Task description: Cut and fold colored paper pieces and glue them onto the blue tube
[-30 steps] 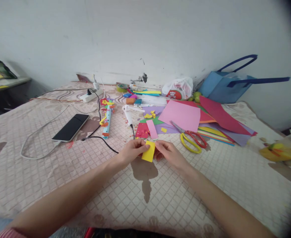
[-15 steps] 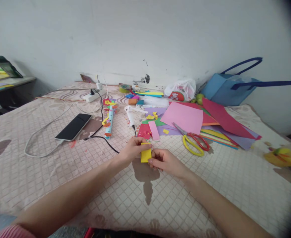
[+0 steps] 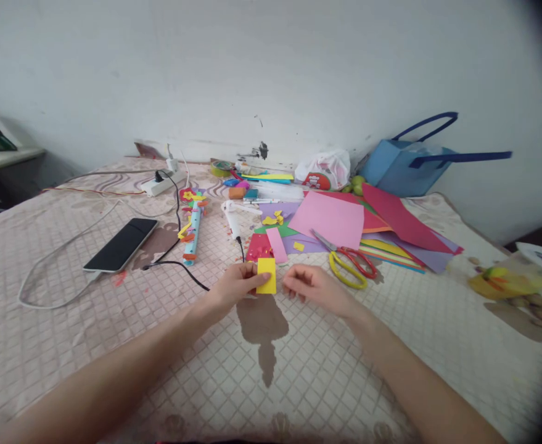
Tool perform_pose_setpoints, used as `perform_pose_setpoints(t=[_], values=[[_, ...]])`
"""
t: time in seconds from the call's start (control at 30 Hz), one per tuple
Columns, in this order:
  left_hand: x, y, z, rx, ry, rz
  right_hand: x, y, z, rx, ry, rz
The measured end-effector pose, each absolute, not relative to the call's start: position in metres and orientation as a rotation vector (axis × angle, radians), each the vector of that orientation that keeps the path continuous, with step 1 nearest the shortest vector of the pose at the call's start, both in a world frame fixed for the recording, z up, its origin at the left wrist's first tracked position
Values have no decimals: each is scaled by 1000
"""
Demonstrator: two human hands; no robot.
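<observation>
My left hand (image 3: 234, 285) pinches a small yellow rectangle of paper (image 3: 266, 277), its thumb lying across the front. Just right of the paper, my right hand (image 3: 314, 288) is apart from it, with loosely curled fingers and nothing visible in them. Beyond the hands lie a pink strip (image 3: 277, 245), a red piece (image 3: 258, 246) strewn with scraps, and a small yellow scrap (image 3: 299, 246). Scissors (image 3: 348, 269) with yellow and red handles rest to the right of my right hand. A white glue gun (image 3: 232, 222) stands behind my left hand.
Left are a phone (image 3: 121, 245) on a cable, a power strip (image 3: 162, 183) and a decorated light-blue stick (image 3: 193, 231). Coloured sheets (image 3: 328, 219), a plastic bag (image 3: 325, 168) and a blue bag (image 3: 393, 166) sit at the back right. A container (image 3: 511, 280) stands far right.
My right hand has let go of the yellow paper and drawn off to the right. My left hand still holds it. The view has shifted slightly to the right.
</observation>
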State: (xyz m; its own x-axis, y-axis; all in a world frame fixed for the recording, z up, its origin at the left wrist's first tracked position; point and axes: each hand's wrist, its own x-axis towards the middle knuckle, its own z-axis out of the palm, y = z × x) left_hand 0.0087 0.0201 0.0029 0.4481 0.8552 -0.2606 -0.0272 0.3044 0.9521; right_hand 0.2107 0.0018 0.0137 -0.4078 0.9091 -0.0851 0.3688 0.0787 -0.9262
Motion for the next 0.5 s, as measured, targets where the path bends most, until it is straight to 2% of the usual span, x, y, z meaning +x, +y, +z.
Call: perform_pose_setpoints(t=[0.13, 0.2, 0.3, 0.5], values=[[9, 20, 4, 1059, 989, 724, 281, 25, 16, -1646, -1819, 447], [10, 20, 4, 1053, 995, 716, 314, 34, 8, -1847, -1826, 146], [10, 21, 3, 1047, 990, 708, 344, 42, -8, -2020, -1885, 36], [8, 22, -1, 1033, 955, 723, 347, 46, -15, -2155, -1850, 227]])
